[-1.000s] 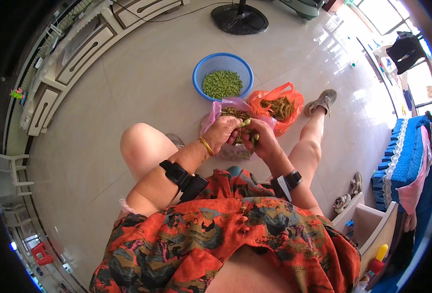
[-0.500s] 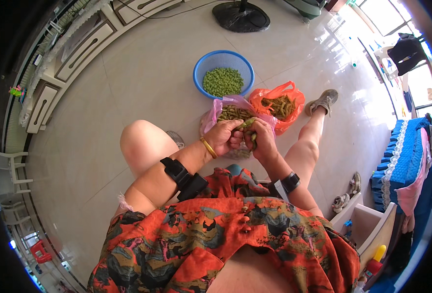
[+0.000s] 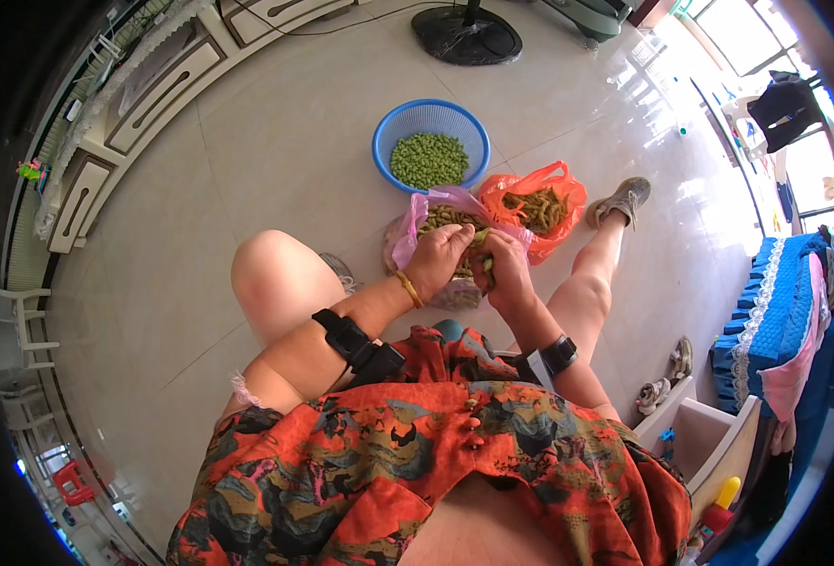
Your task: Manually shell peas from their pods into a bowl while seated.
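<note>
My left hand [image 3: 440,261] and my right hand [image 3: 505,269] meet over the pink plastic bag [image 3: 405,247], which holds many green-brown bean pods. Between my pinched fingertips is a green bean pod [image 3: 480,237], partly covered by the fingers. My right hand is closed, and more pod [image 3: 488,268] pokes out below its curled fingers. Just beyond the bag, a blue mesh basket [image 3: 377,151] holds a heap of shelled green beans [image 3: 430,160]. At the right, close to my right hand, stands an orange-red plastic bag [image 3: 568,209] with brownish pods inside.
My bent left knee [image 3: 285,278] and outstretched right leg [image 3: 591,278] flank the bags on the tiled floor [image 3: 247,170]. Farther off are a black round-cornered stand base [image 3: 469,38] and a drawer cabinet [image 3: 162,99]. A pale open box [image 3: 704,434] sits at the right.
My left hand has shifted slightly, its fingers now raised and pressed against the pod beside my right hand. The bags and basket stay in place.
</note>
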{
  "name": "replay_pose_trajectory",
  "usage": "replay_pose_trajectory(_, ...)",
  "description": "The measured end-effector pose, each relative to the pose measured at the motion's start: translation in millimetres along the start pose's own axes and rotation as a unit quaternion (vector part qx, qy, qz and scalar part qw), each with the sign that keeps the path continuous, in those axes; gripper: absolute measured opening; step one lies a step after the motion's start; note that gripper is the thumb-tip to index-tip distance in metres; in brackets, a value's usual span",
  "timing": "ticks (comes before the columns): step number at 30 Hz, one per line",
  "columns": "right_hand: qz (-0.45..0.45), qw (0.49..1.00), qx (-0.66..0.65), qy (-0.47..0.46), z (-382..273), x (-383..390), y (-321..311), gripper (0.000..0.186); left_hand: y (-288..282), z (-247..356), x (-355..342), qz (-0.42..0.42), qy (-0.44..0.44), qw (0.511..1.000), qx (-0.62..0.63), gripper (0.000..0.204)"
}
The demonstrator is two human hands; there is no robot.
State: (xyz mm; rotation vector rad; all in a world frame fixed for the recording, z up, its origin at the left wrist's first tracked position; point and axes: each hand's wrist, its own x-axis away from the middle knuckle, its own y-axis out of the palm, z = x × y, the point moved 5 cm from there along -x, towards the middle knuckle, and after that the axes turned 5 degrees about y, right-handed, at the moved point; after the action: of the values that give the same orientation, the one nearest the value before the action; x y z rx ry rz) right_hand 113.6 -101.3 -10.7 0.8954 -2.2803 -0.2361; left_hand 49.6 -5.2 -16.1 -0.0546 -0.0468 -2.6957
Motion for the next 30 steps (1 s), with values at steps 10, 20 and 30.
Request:
replay_pose_trajectory(10, -0.088, 0.993, -0.014, 0.074, 2.9, -2.1, -8.9, 0.011, 4.1, -13.4, 7.2, -0.063, -0.206, 0.936, 0.277, 0.031)
replay_pose_trajectory(20, -0.049, 0.997, -0.027, 0.047, -6.4, -1.8, -13.3, 0.009, 5.7, -6.4, 4.4, -0.123, -0.163, 0.962, 0.181, 0.033)
replay_pose_trajectory(30, -0.042, 0.998, 0.037, 0.008, -4.2, 4.1, -3.0, 0.02, -1.5, -13.1, 1.8, -0.097, -0.173, 0.963, 0.184, 0.031)
